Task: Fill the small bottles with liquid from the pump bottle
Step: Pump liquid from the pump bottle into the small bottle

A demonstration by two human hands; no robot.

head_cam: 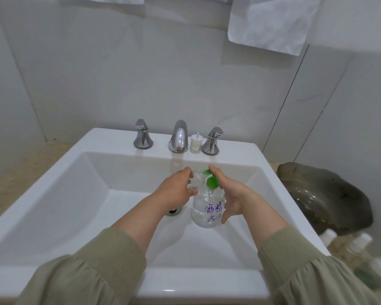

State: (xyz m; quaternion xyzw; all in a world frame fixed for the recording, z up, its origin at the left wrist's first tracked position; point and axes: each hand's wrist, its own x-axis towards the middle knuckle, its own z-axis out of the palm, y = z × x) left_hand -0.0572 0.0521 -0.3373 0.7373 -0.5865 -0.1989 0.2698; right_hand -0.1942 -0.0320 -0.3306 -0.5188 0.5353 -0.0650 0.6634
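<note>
Down in the basin of the white sink [110, 137], a little toward three o'clock from its middle, stands the pump bottle [207, 208], upright, clear, with purple writing on its side and a green pump head [212, 183].

From the head view, the left hand [176, 191] comes in from seven o'clock. Its fingers are curled round a small bottle [196, 181], pinching it up against the pump head on the nine o'clock side, where the spout seems to point. The small bottle is clear and partly hidden, so its fill level cannot be told. The right hand [233, 194] comes from five o'clock. Its forefinger is stretched out over the top of the pump head, and its other fingers hang loosely spread beside the bottle wall, gripping nothing.

At twelve o'clock on the sink ledge sits a white cap [195, 144] with a thin tube, between the tap [178, 136] and the right-hand handle [212, 142], likely the held bottle's own top. More capped small bottles [361, 243] stand blurred on the counter at four o'clock, near a dark shell-shaped dish [323, 194].

The step in hand looks like pumping into this one bottle. Next calls for a straight press down on the pump head while the left hand keeps the mouth right under the spout, or liquid goes into the sink.
</note>
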